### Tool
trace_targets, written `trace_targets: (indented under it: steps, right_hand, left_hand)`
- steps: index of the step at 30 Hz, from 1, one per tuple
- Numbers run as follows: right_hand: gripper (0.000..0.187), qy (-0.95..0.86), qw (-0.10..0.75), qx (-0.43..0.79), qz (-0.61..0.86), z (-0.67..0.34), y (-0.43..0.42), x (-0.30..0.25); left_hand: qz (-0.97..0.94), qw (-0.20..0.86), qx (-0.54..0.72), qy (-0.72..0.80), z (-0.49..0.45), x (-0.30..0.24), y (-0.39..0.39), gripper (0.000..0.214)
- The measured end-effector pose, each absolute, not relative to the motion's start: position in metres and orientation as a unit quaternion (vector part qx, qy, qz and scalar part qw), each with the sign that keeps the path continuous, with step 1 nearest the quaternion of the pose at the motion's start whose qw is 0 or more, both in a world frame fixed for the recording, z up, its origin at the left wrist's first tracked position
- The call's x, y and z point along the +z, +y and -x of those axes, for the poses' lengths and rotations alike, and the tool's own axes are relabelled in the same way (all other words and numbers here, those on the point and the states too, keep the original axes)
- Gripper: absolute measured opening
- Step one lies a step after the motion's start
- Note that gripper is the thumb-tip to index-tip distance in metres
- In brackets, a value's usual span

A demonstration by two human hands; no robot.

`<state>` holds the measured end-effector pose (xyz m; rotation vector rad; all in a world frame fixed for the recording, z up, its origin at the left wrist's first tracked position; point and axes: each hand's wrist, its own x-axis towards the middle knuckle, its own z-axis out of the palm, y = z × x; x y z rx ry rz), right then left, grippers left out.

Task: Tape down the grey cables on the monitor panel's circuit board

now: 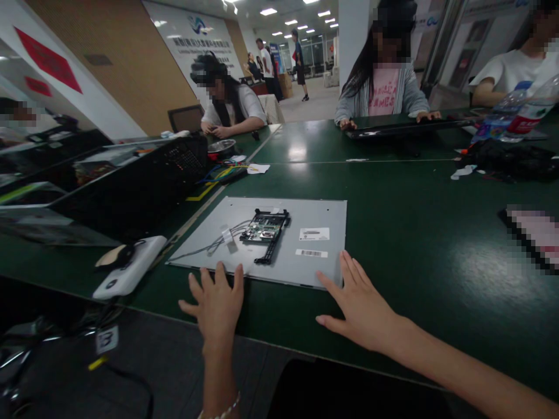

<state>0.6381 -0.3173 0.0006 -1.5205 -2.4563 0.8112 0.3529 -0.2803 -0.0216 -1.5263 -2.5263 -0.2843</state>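
Note:
A flat silvery display panel (288, 270) lies on the green table, its back facing up. Mounted near its middle is a green circuit board (262, 228) in a black plastic bracket (273, 247). Grey cables (205, 247) run from the board to the panel's left corner, held by clear tape. Two white labels sit on the right part, one a barcode label (311, 254). My left hand (218, 305) is at the panel's near edge with fingers spread. At the near right corner, my right hand (360, 297) has its fingers outstretched, touching or almost touching the edge. Neither hand holds anything.
To the left are a white power bank (131, 267) and a large black computer case (144, 192). Coloured wires (227, 171) lie behind the panel. A phone (535, 233) and plastic bottles (519, 116) are at the right. Across the table, a person (384, 87) handles a dark panel (402, 129).

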Motion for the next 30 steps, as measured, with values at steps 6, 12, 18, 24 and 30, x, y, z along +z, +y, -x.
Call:
trace_targets:
  steps: [6, 12, 18, 24, 30]
  right_hand:
    - [0.081, -0.833, 0.085, 0.279, 0.471, -0.632, -0.305, -0.001]
    - [0.068, -0.842, 0.095, 0.252, 0.467, -0.621, -0.296, -0.003]
    - [0.054, -0.838, 0.119, 0.233, 0.478, -0.621, -0.296, -0.005]
    - [0.055, -0.845, 0.116, 0.238, 0.465, -0.624, -0.296, -0.008]
    - [0.055, -0.850, 0.122, 0.228, 0.458, -0.625, -0.294, -0.010]
  left_hand:
    - [0.522, 0.090, -0.101, -0.842, -0.350, -0.023, -0.281, 0.064]
    - [0.526, 0.096, -0.108, -0.838, -0.351, -0.023, -0.283, 0.060]
    - [0.599, 0.135, -0.173, -0.770, -0.352, -0.014, -0.272, 0.055]
    - [0.718, 0.131, -0.107, -0.675, -0.365, -0.002, -0.237, 0.062]
    - [0.704, 0.100, -0.014, -0.703, -0.371, -0.003, -0.208, 0.061]
